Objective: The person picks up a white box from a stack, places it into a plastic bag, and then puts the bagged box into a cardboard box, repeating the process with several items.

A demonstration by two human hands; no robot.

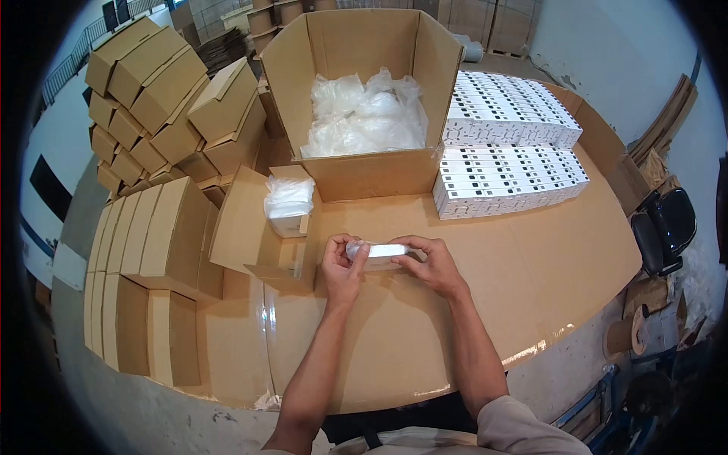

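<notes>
I've got both hands in view over the cardboard-covered table, and the small white box is up between them, near the open carton. The left hand is closed round one end, thumb on top, with clear film bunched under the fingers; the right hand pinches the other end between thumb and fingers. I'd call this the handling of film around the box, though how far the film reaches along it I can't tell. From here, I judge that any move calls for a light, even pinch at both ends, since loose film could slip or snag. Just beyond the left hand sits the open carton, white wrapped packs at its far end, and its near side wall is in the way of a low reach. Straight ahead, the big carton holds a heap of clear bags behind a front wall that needs clearing from above. Over on the right, white boxes stand in tight rows; on the left, brown boxes crowd the table's edge, leaving that elbow less room.
</notes>
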